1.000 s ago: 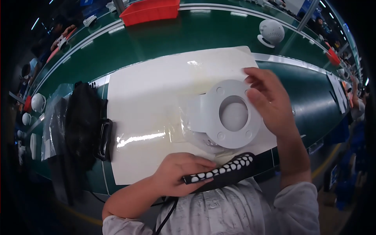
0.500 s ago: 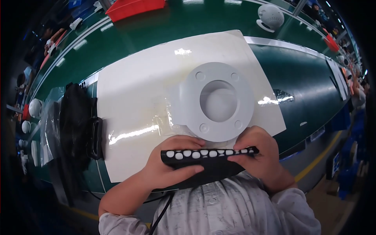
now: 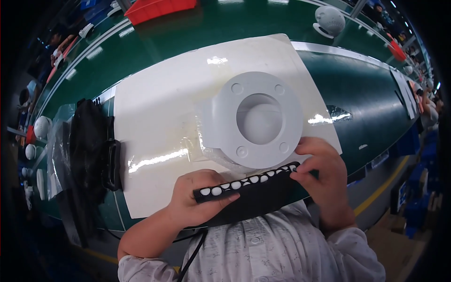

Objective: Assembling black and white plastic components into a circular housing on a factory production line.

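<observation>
A dark, flat sheet edged with white round pads [image 3: 235, 185] is held between my hands, tilted with its right end farther away. My left hand [image 3: 197, 195] grips its left end, thumb on the near side, fingers behind. At its right end, my right hand [image 3: 324, 171] pinches the corner with thumb and fingertips. Just beyond the sheet rests a light-grey round housing [image 3: 221, 122] with a wide central opening. Small round recesses surround that opening, and a white dome [image 3: 263, 123] shows inside it.
A white board [image 3: 155, 108] with glossy tape lies under the housing. To the left are a black bag [image 3: 87, 145] and clear plastic. A red bin [image 3: 159, 9] and a white round device [image 3: 330, 21] stand on the green surface at the back.
The right end of the sheet has swung up and away, tilting it. My right hand has moved farther out with that end; my left hand has stayed nearly in place.
</observation>
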Motion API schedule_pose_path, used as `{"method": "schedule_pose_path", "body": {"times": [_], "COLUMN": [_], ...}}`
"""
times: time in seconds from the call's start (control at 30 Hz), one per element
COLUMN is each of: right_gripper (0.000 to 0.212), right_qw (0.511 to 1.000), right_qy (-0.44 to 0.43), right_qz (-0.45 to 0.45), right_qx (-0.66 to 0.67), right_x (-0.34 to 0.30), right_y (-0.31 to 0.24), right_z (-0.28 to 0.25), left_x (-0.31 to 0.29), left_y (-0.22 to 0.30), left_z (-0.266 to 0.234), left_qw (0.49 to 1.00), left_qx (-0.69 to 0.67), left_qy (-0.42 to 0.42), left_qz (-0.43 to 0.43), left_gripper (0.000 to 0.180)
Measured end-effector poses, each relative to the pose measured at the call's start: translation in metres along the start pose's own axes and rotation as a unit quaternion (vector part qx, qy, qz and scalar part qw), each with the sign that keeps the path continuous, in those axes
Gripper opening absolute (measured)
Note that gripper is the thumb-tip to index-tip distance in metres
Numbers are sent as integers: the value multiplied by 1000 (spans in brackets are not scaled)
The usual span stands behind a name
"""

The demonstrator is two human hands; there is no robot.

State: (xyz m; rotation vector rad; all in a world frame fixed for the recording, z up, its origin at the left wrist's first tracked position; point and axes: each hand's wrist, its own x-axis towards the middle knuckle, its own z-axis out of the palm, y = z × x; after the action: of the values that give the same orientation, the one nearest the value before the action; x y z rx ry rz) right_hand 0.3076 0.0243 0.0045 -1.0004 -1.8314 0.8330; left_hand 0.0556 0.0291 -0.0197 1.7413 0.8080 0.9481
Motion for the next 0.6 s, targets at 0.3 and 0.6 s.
{"method": "schedule_pose_path", "body": {"times": [0.3, 0.6], "right_gripper": [36, 75], "right_qw": [963, 978], "right_qy": [61, 8], "right_qz": [-227, -207], "right_qx": [-130, 2], "right_x": [1, 11], "right_y": [-4, -21], "right_z": [24, 56], "left_x": [-3, -11], "left_y": [3, -4], "left_z": [-4, -11], "left_qw": [998, 1000], "left_qx": [54, 12], "left_qy": [-10, -3], "left_qz": [-16, 1], "left_gripper": [17, 15]}}
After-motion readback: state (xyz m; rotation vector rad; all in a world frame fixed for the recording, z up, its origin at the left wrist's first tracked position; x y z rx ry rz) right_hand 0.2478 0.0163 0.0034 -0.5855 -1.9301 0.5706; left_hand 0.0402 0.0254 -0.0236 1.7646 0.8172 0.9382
